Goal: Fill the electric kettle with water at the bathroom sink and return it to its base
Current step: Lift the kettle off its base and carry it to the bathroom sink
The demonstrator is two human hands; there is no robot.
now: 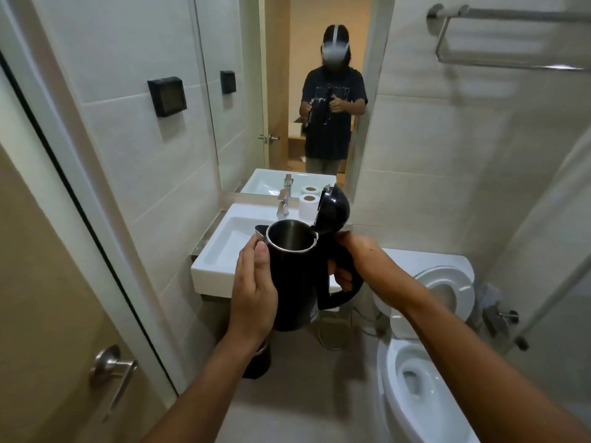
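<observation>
A black electric kettle with a steel inside is held upright in front of me, its lid flipped open at the back. My left hand wraps the kettle's body on the spout side. My right hand grips the handle. The inside looks dark; I cannot tell whether it holds water. The white sink lies just beyond the kettle, with a chrome tap at its far edge. The kettle's base is not in view.
A toilet with its seat up stands at the right. A toilet roll sits on the sink ledge. The open door with its handle is at the left. A mirror hangs above the sink, a towel rail at the upper right.
</observation>
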